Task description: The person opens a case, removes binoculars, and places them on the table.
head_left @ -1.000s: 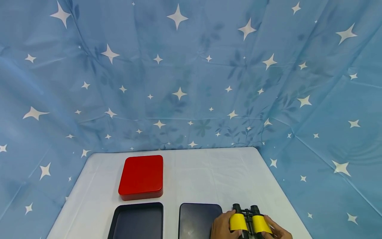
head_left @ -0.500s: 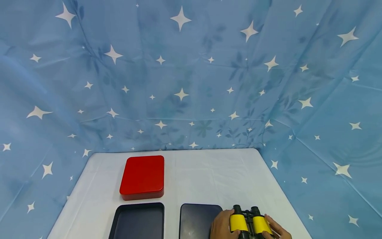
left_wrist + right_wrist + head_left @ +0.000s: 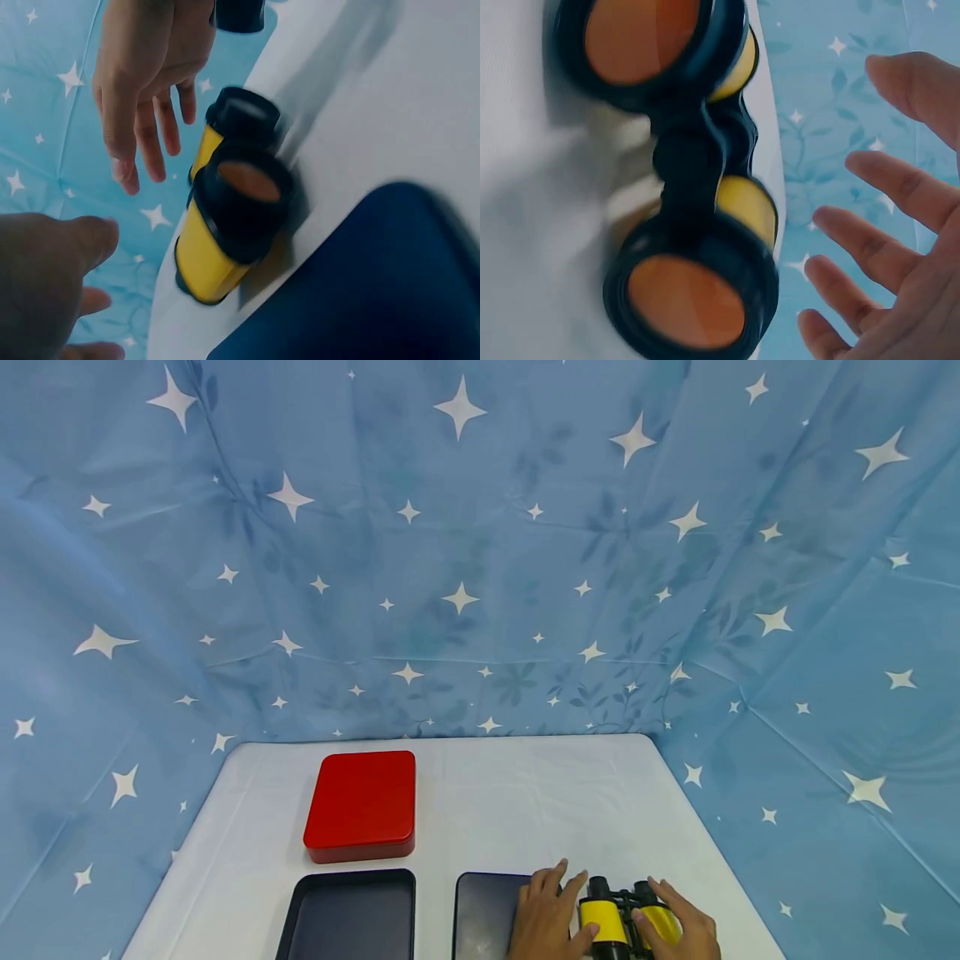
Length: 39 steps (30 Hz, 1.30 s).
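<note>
A pair of black binoculars with yellow barrels (image 3: pixel 602 920) lies on the white table at the lower right of the head view. My left hand (image 3: pixel 543 914) hovers at its left side, fingers spread, over the edge of a dark flat tray. Over the right barrel is my right hand (image 3: pixel 682 927), its fingers extended. Both wrist views show gaps between the hands and the binoculars (image 3: pixel 214 255); the left hand (image 3: pixel 41 277) and the right hand (image 3: pixel 900 232) hold nothing. Orange-tinted lenses (image 3: pixel 686 300) face the right wrist camera.
The dark flat tray (image 3: pixel 483 918) lies just left of the binoculars. Further left is a black rimmed tray (image 3: pixel 352 877), with a red square tin (image 3: pixel 363 802) behind it. A blue star-patterned curtain (image 3: pixel 480 568) surrounds the white table (image 3: pixel 525 802).
Both hands gripped the binoculars by its barrels before and have now let go. The left hand has moved slightly left with fingers spreading; the right has lifted off. The binoculars stay in place.
</note>
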{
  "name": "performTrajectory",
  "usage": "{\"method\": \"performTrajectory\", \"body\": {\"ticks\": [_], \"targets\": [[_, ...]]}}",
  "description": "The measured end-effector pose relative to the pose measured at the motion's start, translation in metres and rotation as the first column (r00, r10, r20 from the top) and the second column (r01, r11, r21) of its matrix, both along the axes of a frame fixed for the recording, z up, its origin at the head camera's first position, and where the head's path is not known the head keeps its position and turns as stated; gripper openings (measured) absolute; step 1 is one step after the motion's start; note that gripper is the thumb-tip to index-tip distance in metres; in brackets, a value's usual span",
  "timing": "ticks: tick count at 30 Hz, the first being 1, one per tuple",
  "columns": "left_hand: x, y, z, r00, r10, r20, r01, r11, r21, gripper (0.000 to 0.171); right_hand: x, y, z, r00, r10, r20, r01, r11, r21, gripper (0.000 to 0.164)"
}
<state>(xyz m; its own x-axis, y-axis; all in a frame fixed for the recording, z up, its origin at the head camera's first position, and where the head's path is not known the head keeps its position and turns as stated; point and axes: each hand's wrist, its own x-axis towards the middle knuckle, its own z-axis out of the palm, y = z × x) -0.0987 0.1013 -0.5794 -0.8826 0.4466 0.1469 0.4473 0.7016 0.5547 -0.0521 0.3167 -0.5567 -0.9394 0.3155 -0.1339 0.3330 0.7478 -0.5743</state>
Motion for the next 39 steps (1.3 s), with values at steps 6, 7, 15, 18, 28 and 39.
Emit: {"method": "performTrajectory", "body": {"ticks": [6, 7, 15, 18, 28, 39], "targets": [[-0.002, -0.012, 0.008, 0.999, -0.035, -0.020, 0.032, 0.988, -0.149, 0.059, 0.003, -0.025, 0.003, 1.000, 0.006, -0.008, -0.006, 1.000, 0.018, 0.081], [-0.002, -0.014, 0.008, 0.999, -0.033, -0.020, 0.030, 0.987, -0.161, 0.059, 0.003, -0.028, 0.003, 1.000, 0.013, -0.028, -0.012, 0.999, 0.037, 0.080], [0.003, -0.029, 0.009, 0.993, -0.003, -0.117, -0.020, 0.981, -0.195, 0.061, -0.002, -0.048, -0.011, 0.952, 0.168, -0.254, -0.096, 0.958, 0.270, 0.067], [0.002, -0.035, 0.010, 0.990, 0.020, -0.137, -0.048, 0.978, -0.201, 0.062, -0.007, -0.054, -0.012, 0.947, 0.199, -0.251, -0.127, 0.953, 0.275, 0.067], [-0.005, -0.066, 0.021, 0.987, 0.071, -0.147, -0.093, 0.985, -0.148, 0.064, -0.020, -0.079, -0.007, 0.960, 0.258, -0.105, -0.233, 0.951, 0.205, 0.075], [-0.015, -0.105, 0.030, 0.985, 0.117, -0.129, -0.140, 0.972, -0.191, 0.068, -0.031, -0.106, 0.000, 0.932, 0.352, -0.089, -0.338, 0.930, 0.143, 0.076]]}}
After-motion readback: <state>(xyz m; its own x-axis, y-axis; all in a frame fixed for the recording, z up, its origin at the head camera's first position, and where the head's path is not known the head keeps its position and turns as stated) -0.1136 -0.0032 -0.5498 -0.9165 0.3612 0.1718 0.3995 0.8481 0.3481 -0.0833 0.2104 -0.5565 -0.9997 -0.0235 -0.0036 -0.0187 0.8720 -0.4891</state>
